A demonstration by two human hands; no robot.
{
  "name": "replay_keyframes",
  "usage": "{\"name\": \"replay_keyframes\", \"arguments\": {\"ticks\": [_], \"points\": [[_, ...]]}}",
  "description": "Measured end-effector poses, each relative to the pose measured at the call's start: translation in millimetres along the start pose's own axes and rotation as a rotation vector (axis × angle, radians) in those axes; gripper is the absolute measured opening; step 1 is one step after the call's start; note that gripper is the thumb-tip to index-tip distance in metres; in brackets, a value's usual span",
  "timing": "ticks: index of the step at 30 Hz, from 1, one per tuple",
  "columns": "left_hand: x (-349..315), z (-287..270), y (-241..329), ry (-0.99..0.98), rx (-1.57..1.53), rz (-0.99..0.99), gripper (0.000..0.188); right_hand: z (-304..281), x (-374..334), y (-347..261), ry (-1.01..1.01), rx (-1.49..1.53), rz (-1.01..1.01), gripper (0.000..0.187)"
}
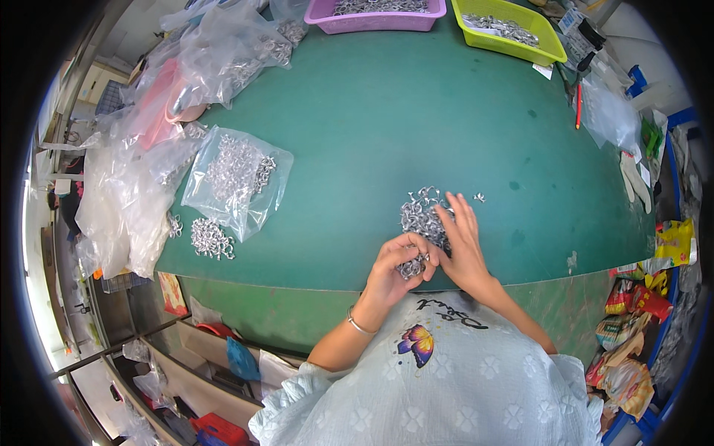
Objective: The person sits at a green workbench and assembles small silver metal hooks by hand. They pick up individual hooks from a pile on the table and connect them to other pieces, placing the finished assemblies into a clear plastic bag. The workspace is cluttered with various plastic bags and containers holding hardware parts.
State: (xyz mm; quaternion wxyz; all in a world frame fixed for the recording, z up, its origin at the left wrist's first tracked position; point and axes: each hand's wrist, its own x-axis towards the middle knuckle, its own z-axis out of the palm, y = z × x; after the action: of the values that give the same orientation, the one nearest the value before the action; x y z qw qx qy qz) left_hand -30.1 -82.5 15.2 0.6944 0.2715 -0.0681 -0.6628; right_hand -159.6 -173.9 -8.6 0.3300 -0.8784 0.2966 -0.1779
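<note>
A heap of small curved silver metal pieces (422,213) lies on the green tabletop near its front edge. My left hand (393,269) is curled at the near side of the heap, with a cluster of the same metal pieces (411,266) in its bent fingers. Against the heap's right side rests my right hand (465,256), its fingers stretched forward and partly covering the pieces. The two hands meet at the heap's near end. A few loose metal pieces (479,198) lie just right of my right fingertips.
To the left are a clear plastic bag (253,212) of metal pieces, a smaller pile (212,238) and heaped plastic bags (123,201). A purple tray (375,24) and a yellow-green tray (513,46) stand at the back. A red pen (579,106) and gloves (634,182) lie right.
</note>
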Motion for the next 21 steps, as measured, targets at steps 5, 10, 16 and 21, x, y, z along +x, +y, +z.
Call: {"name": "replay_keyframes", "arguments": {"ticks": [5,10,16,21], "points": [[-5,-8,-3,-0.063,0.018,-0.056,0.018,-9,11,5,0.166,0.287,-0.086,0.031],[-5,-15,-15,-0.039,0.068,-0.152,0.019,-38,20,26,0.433,-0.201,0.079,0.018],[-2,2,-17,-0.012,0.181,-0.204,0.018,-34,16,42,0.347,-0.192,0.031,0.012],[-1,3,-16,0.067,0.188,-0.195,0.018,-38,14,36,0.352,-0.021,0.074,0.013]]}}
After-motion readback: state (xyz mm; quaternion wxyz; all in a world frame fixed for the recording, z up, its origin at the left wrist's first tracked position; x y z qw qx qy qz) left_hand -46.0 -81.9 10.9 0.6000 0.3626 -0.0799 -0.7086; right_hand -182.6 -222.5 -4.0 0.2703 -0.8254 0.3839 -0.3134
